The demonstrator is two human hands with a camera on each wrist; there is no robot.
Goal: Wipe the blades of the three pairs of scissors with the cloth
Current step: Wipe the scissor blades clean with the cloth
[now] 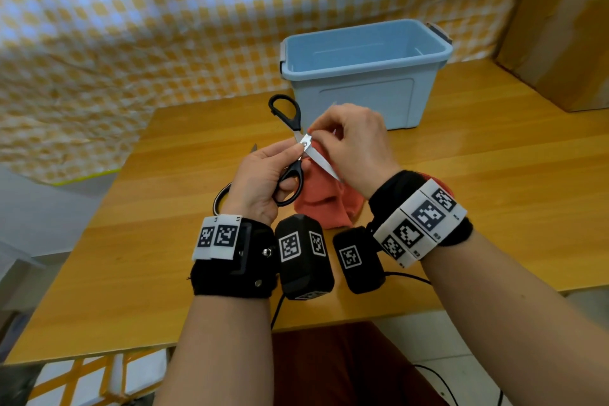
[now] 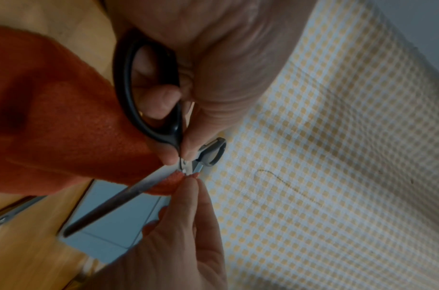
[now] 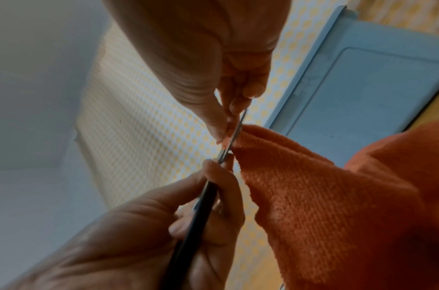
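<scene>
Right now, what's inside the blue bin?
Nothing visible inside the blue bin: bare far wall and part of the floor show. Its near wall hides the floor's front strip.

scissors [image 1: 308,155]: shiny bare metal blades, glossy black plastic handles | cloth [image 1: 324,204]: orange, nubby terry in my right hand [image 1: 354,147] | surface [image 1: 461,175]: smooth glossy wood | bin [image 1: 364,71]: matt blue plastic

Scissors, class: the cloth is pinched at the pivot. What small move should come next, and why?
Probably slide the right hand with the cloth down the blade towards its tip: the left hand grips the scissors by a handle, and most of the blade is bare.
</scene>
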